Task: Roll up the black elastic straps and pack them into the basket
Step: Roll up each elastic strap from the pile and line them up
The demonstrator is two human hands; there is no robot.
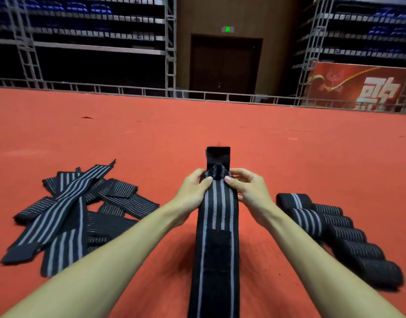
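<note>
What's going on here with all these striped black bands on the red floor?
A person has one long black strap laid out on the red floor. The left hand and right hand both pinch it near its far end, where it bunches up, likely starting a roll. A loose pile of flat straps lies to the left; a row of rolled straps sits to the right.
</note>
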